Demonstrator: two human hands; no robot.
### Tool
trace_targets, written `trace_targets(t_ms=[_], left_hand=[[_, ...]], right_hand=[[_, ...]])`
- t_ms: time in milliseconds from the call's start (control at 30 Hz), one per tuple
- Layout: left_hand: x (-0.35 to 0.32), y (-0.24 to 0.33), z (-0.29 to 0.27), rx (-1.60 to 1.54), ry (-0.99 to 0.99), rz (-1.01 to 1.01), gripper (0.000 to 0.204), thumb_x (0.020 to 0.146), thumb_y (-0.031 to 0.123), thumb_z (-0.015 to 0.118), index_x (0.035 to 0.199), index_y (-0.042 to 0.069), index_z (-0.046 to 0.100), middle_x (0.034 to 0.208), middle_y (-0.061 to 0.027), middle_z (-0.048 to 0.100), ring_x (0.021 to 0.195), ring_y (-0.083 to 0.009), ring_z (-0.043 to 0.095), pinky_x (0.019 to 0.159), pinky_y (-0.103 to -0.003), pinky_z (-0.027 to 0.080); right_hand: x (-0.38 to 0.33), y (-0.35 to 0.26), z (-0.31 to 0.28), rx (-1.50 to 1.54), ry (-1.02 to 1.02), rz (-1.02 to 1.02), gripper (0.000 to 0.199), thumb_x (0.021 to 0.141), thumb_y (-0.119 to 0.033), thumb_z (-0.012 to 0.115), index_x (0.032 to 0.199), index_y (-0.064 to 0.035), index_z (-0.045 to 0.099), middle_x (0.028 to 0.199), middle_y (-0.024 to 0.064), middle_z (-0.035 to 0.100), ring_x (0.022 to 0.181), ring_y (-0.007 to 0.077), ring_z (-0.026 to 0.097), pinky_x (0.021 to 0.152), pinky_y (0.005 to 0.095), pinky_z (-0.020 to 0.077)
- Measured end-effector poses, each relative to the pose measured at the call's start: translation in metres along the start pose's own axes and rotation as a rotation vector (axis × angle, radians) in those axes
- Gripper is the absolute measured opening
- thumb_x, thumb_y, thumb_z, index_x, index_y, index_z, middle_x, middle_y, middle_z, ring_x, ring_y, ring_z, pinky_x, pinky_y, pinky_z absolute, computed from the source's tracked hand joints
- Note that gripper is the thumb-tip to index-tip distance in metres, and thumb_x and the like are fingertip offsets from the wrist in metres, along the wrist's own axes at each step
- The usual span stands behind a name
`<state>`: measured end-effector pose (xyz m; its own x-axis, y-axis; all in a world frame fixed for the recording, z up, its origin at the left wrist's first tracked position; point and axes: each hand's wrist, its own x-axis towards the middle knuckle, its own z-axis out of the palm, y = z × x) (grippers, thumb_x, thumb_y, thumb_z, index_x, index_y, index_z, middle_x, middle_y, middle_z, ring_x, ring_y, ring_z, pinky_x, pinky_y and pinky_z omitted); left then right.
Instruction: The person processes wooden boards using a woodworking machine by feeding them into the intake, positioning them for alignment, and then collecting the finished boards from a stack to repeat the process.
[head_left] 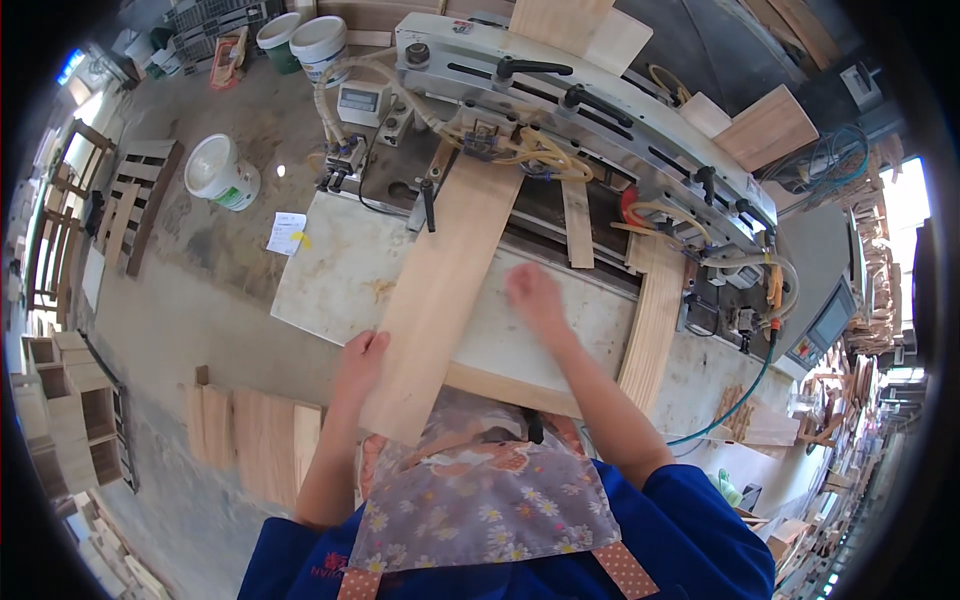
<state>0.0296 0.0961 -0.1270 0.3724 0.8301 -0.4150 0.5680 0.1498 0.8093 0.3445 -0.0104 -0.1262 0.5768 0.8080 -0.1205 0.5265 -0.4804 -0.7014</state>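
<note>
Left hand (362,365), head view: the fingers are curled and placed at the left edge of the wide board (445,280); whether the edge is gripped or merely touched cannot be determined. The right hand (535,297) is blurred over the pale worktable (580,345), to the board's right; its degree of closure and any hold cannot be made out. The board is laid lengthwise between the machine (560,90) and the flowered apron (480,510); a narrow strip (578,225) and a second board (655,320) are seen farther right

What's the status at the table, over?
Left hand at edge of wide board, grip unclear. Right hand blurred, off the board. Board slants toward the machine. Possible obstruction: black handle beside its left edge.
</note>
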Motion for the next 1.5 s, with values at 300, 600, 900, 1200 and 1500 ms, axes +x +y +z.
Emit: trace_targets(t_ms=[300, 600, 900, 1200, 1500], left_hand=[[0.009, 0.029, 0.017, 0.018, 0.035, -0.048, 0.041, 0.095, 0.037, 0.058, 0.086, -0.002, 0.063, 0.066, -0.0107, 0.056, 0.063, -0.0181, 0.050, 0.062, -0.035, 0.044], [0.044, 0.048, 0.032, -0.013, 0.036, -0.015, 0.044, 0.094, 0.041, 0.059, 0.085, -0.003, 0.063, 0.067, -0.0126, 0.059, 0.063, -0.0213, 0.053, 0.063, -0.038, 0.043], [0.066, 0.053, 0.037, -0.065, -0.001, -0.056, 0.043, 0.095, 0.040, 0.060, 0.080, -0.001, 0.062, 0.068, -0.0043, 0.055, 0.065, -0.0148, 0.047, 0.062, -0.033, 0.040], [0.058, 0.045, 0.039, -0.059, 0.045, -0.018, 0.041, 0.095, 0.037, 0.060, 0.082, -0.001, 0.062, 0.069, -0.0061, 0.056, 0.066, -0.0165, 0.048, 0.063, -0.033, 0.041], [0.062, 0.059, 0.038, -0.012, 0.010, -0.070, 0.039, 0.092, 0.035, 0.061, 0.085, -0.003, 0.062, 0.075, -0.0155, 0.064, 0.068, -0.0273, 0.059, 0.066, -0.040, 0.046]], right_hand=[[-0.014, -0.060, 0.054, 0.711, -0.354, 0.462, 0.047, 0.101, -0.036, 0.043, 0.123, 0.0039, 0.057, 0.107, 0.0158, 0.068, 0.088, 0.0238, 0.070, 0.070, 0.0363, 0.0596], [0.029, -0.060, 0.042, 0.801, -0.283, 0.528, 0.047, 0.099, -0.034, 0.045, 0.115, 0.0092, 0.057, 0.097, 0.0215, 0.068, 0.074, 0.0330, 0.072, 0.050, 0.0431, 0.0606], [0.044, -0.053, 0.054, 0.731, -0.176, 0.583, 0.053, 0.097, -0.040, 0.051, 0.112, 0.0098, 0.061, 0.098, 0.0212, 0.069, 0.079, 0.0342, 0.071, 0.053, 0.0454, 0.0584], [0.042, -0.037, 0.071, 0.643, -0.123, 0.543, 0.057, 0.094, -0.042, 0.046, 0.110, 0.0102, 0.063, 0.105, 0.0288, 0.067, 0.100, 0.0384, 0.066, 0.086, 0.0416, 0.0491], [0.046, -0.030, 0.075, 0.612, -0.079, 0.549, 0.057, 0.094, -0.044, 0.045, 0.110, 0.0081, 0.063, 0.105, 0.0267, 0.068, 0.103, 0.0383, 0.065, 0.088, 0.0428, 0.0482]])
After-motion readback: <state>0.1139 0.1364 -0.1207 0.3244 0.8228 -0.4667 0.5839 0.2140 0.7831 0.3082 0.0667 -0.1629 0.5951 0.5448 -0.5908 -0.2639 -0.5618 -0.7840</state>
